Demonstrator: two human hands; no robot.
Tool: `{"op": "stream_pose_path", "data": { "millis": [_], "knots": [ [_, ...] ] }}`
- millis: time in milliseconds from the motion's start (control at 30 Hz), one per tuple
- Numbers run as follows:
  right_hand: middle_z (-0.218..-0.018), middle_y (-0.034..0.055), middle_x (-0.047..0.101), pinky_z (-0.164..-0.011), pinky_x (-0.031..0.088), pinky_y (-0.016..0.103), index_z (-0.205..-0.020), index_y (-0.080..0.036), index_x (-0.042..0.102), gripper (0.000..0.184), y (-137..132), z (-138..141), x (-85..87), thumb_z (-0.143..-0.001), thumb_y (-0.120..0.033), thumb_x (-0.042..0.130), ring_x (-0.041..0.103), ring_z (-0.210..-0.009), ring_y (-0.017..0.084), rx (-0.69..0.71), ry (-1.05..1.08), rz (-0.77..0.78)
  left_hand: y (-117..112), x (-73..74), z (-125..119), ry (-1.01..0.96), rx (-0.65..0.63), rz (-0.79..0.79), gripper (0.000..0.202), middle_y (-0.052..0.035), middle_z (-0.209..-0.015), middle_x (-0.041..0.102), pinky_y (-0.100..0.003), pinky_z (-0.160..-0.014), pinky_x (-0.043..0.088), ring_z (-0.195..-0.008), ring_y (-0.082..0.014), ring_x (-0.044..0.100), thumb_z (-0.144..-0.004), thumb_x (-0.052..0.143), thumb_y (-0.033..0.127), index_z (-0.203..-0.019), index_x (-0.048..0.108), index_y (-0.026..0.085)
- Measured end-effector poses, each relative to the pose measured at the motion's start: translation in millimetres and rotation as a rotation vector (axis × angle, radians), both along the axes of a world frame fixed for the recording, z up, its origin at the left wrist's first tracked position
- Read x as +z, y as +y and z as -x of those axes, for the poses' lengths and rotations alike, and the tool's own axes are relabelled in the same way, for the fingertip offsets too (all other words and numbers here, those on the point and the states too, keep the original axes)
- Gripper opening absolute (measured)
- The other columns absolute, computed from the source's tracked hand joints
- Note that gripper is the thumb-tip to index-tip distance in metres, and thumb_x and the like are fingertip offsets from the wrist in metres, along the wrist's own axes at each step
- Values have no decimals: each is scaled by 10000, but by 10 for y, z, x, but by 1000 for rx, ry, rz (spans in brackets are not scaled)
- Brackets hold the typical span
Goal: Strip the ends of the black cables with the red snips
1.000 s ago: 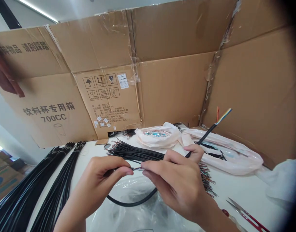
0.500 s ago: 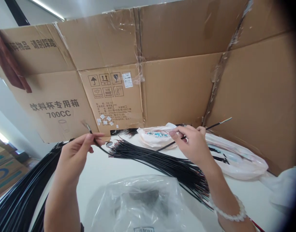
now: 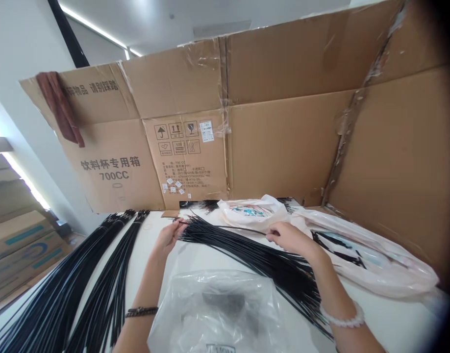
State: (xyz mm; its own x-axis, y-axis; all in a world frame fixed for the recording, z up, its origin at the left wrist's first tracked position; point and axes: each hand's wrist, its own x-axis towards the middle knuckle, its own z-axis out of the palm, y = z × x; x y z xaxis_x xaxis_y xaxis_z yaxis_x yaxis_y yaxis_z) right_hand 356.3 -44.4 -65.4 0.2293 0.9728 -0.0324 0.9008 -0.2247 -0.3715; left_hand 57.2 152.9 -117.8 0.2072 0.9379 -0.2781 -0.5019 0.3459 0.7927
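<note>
A single black cable (image 3: 243, 228) stretches between my two hands, bowed slightly upward, above a loose bundle of black cables (image 3: 247, 252) on the white table (image 3: 181, 260). Near the bundle's left end, the fingers of my left hand (image 3: 170, 235) pinch one end of it. My right hand (image 3: 291, 239) is closed round the other part, over the bundle's far side, and hides that end of the cable. A clear plastic bag (image 3: 213, 314) lies in front of me, below the bundle.
More black cable bundles (image 3: 74, 269) lie along the table's left side. Behind stands a tall cardboard wall (image 3: 280, 147) with a brown cloth (image 3: 61, 108) over it. White bags, one with small teal parts (image 3: 252, 212) and a longer one (image 3: 390, 264), sit at the back right.
My hands have lowered and reached farther forward with the cable, which now runs closer to the bundle. The view has tilted up and shifted left.
</note>
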Motion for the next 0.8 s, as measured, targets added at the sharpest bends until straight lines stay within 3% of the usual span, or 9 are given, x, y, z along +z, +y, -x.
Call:
{"op": "stream_pose_path", "data": {
  "millis": [167,300,433,600,700,800],
  "knots": [
    [-1045,53,654,-820,551,372,-1070,-144,631,265,171,-24,-208,-957,-377,577,641,-912,173,-23,-57,43,66,-156,-13,95,-76,23,323,-93,-1176,622,-385,-841,576,-993,-193,635,-923,596,339,-1188,590,154],
    [-1128,71,642,-855,552,398,-1143,-153,616,287,267,-28,-346,-953,-366,588,640,-976,191,-55,-106,89,106,-145,19,143,-93,18,350,-98,-1195,614,-404,-859,571,-1017,-205,630,-919,600,347,-1209,579,152],
    [-1136,73,642,-880,544,411,-1135,-153,620,280,309,-26,-409,-953,-364,588,636,-1005,198,-61,-141,102,107,37,181,150,-8,-101,353,-98,-1193,615,-407,-860,571,-1016,-205,631,-920,598,347,-1211,576,148],
    [-1121,69,646,-870,548,403,-1119,-149,625,273,295,-24,-427,-954,-364,587,639,-991,195,-37,-131,116,76,385,596,233,176,-354,384,-105,-1239,604,-431,-898,559,-1060,-217,623,-927,582,375,-1244,565,158],
    [-1077,61,660,-867,549,398,-1069,-139,638,244,290,-68,-416,-951,-349,593,646,-966,185,-20,-106,126,164,484,870,427,300,-405,404,-109,-1250,598,-443,-910,553,-1073,-224,619,-927,577,392,-1257,557,159],
    [-1093,62,668,-915,530,420,-1047,-146,649,222,271,-124,-352,-937,-336,615,644,-999,191,-11,-67,70,336,429,1116,742,395,-336,403,-110,-1259,590,-453,-920,547,-1089,-231,610,-921,588,384,-1254,558,158]
  ]
}}
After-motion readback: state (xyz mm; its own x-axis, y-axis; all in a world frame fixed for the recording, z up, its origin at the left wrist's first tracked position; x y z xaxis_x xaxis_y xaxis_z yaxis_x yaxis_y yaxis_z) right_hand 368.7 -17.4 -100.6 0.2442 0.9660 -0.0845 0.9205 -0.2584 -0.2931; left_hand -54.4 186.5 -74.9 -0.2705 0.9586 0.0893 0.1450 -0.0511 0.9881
